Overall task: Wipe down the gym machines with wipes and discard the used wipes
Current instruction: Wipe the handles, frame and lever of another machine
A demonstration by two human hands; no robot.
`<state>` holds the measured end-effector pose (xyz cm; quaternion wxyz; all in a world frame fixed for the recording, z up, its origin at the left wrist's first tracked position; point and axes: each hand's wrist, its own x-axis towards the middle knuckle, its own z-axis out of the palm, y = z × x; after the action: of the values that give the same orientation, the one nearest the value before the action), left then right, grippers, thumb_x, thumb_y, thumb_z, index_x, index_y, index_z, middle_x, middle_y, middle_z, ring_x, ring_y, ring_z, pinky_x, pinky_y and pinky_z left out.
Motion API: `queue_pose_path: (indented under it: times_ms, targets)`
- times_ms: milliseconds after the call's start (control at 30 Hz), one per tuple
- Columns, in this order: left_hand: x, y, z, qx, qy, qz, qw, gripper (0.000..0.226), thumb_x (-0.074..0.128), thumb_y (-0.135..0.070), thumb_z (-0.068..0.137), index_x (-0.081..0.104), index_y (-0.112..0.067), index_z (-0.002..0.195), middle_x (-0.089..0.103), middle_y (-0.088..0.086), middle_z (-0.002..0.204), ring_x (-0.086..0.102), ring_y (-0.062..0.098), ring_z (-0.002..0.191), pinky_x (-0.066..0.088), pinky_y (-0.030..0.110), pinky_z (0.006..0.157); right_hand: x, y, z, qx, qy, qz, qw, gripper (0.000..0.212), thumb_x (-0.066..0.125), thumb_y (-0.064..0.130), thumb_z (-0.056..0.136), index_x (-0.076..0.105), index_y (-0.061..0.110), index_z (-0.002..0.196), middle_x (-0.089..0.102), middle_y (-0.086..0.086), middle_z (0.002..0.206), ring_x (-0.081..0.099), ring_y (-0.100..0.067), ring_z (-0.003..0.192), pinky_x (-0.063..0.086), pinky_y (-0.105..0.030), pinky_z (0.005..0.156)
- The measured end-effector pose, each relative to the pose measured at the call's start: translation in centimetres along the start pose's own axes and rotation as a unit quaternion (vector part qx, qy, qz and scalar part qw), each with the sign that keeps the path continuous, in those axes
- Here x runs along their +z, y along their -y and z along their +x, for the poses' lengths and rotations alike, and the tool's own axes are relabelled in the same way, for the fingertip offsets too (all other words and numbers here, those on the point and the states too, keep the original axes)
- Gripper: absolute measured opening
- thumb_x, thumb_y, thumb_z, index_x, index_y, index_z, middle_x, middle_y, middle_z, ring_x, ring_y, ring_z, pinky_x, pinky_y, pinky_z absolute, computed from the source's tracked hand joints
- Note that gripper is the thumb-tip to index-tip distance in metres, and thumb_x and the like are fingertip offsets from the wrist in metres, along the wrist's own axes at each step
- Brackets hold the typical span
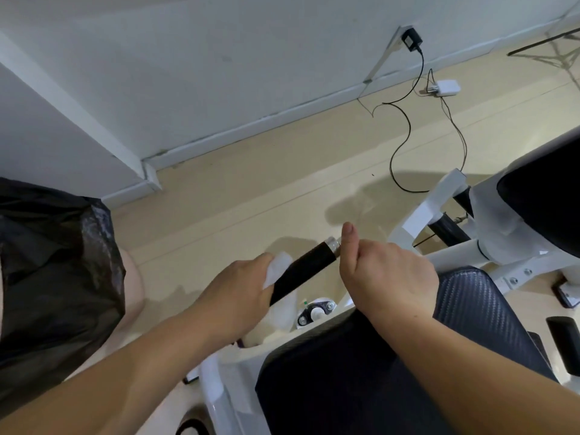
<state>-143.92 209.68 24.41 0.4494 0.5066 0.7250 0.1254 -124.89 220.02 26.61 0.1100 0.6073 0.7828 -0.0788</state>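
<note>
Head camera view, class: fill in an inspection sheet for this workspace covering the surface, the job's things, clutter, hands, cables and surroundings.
Surface: beige floor, shiny, no spills seen.
Job's things: white wipe wrapped round the black foam handle of a white-framed gym machine; black bin bag at the left.
Clutter: nothing seen.
Hands: left hand has its grip closed on the wipe and handle; right hand is loosely fisted by the handle's metal end cap, thumb up; whether it touches is unclear.
Cables: black cable runs loose over the floor from a wall plug; a white adapter lies nearby.
Surroundings: white wall and skirting; black seat pads.
</note>
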Motion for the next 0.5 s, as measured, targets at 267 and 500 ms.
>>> queue_pose_path:
  times_ms: [267, 500]
  targets:
    - [-3.0, -2.6, 1.3, 0.08, -0.215, 0.106, 0.968, 0.032, 0.025, -0.034, 0.097, 0.054, -0.021, 0.102, 0.06, -0.003, 0.09, 0.056, 0.025, 0.084, 0.038, 0.038, 0.071, 0.3, 0.0, -0.1, 0.013, -0.007, -0.003, 1.0, 0.08, 0.001, 0.062, 0.103, 0.06, 0.022, 0.067, 0.055, 0.003, 0.06, 0.047, -0.019, 0.054, 0.028, -0.033, 0.052]
    - [4.5, -4.0, 1.2, 0.187, -0.091, 0.186, 0.96, 0.078, 0.031, -0.016, 0.083, 0.012, -0.008, 0.159, 0.031, 0.014, 0.164, 0.043, 0.029, 0.145, 0.047, 0.037, 0.11, -0.1, -0.1, 0.0, 0.0, 0.011, -0.016, 1.0, 0.068, 0.007, 0.056, 0.103, 0.061, 0.026, 0.076, 0.052, 0.004, 0.065, 0.048, -0.024, 0.06, 0.033, -0.035, 0.058]
